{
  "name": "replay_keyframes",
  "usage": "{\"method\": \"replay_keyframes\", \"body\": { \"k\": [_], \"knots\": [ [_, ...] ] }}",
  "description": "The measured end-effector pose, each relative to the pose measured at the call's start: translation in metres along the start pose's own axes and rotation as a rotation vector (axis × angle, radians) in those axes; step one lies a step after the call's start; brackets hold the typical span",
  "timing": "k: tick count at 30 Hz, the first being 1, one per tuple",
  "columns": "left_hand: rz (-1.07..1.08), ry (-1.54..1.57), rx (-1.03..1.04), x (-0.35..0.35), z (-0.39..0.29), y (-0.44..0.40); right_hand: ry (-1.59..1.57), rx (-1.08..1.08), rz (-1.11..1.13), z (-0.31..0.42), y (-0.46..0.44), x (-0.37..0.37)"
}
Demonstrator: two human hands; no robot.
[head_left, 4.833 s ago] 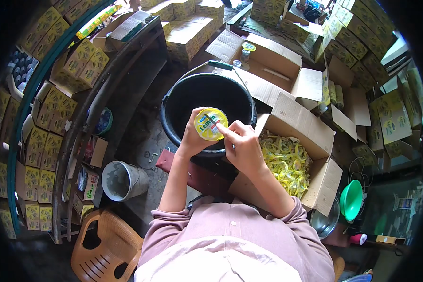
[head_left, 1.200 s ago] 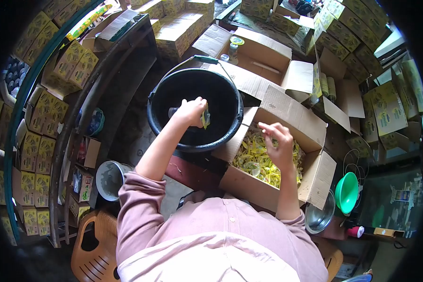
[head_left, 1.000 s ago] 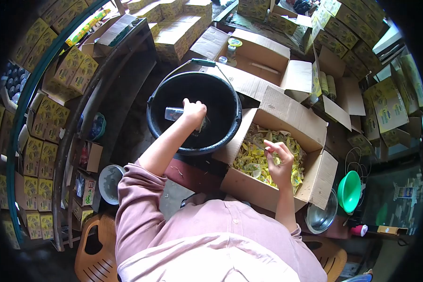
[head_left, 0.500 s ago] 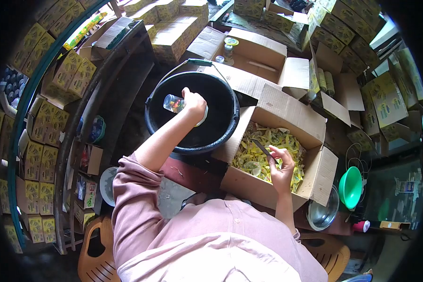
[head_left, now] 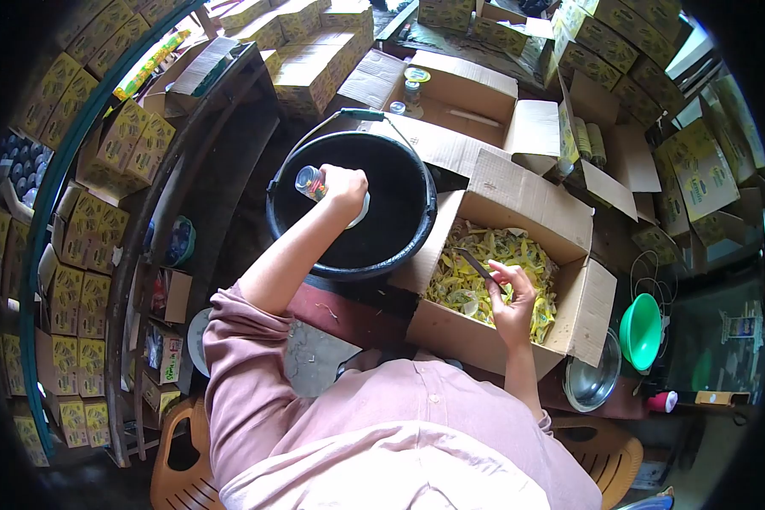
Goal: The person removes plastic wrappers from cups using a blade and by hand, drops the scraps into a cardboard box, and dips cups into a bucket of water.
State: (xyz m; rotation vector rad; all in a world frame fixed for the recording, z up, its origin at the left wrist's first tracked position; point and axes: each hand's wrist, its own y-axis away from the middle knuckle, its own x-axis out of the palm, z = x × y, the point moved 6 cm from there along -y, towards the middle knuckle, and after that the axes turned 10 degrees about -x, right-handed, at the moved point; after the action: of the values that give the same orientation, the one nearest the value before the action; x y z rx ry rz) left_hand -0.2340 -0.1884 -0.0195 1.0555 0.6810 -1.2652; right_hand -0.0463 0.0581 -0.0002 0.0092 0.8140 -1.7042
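My left hand (head_left: 342, 189) is wrapped round a clear plastic cup (head_left: 310, 182) with colourful print, tipped on its side over the black bucket (head_left: 374, 270). The cup's base points to the left, and its rim shows pale below my hand. My right hand (head_left: 512, 295) pinches a thin dark blade-like tool (head_left: 474, 263) above an open cardboard box (head_left: 531, 204). Yellow and clear plastic scraps (head_left: 461, 291) fill that box. The bucket's handle (head_left: 362, 114) is raised at its far side.
Another open box (head_left: 472, 78) behind holds cups, one with a yellow lid (head_left: 417, 75). A green bowl (head_left: 640, 331) and a metal bowl (head_left: 592, 374) lie at the right. Shelves of yellow cartons (head_left: 80, 297) line the left. An orange chair (head_left: 178, 472) stands at the lower left.
Since the oldest frame, the cup has gone from upright before me to tipped over the bucket in my left hand. My right hand has moved right, over the scraps. Lately both have shifted only slightly.
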Motion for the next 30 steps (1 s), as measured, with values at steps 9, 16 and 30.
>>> {"method": "replay_keyframes", "body": {
  "k": [9,16,30],
  "knots": [
    [0.026,-0.017,0.01,0.0,0.009,0.001,0.002,0.013,0.018,-0.001,0.001,0.006],
    [0.055,-0.002,0.015,-0.004,0.013,0.005,0.004,-0.002,0.023,0.003,0.0,0.009],
    [0.054,0.006,0.009,-0.011,0.022,0.006,0.0,0.002,0.031,0.003,-0.001,0.012]
  ]
}}
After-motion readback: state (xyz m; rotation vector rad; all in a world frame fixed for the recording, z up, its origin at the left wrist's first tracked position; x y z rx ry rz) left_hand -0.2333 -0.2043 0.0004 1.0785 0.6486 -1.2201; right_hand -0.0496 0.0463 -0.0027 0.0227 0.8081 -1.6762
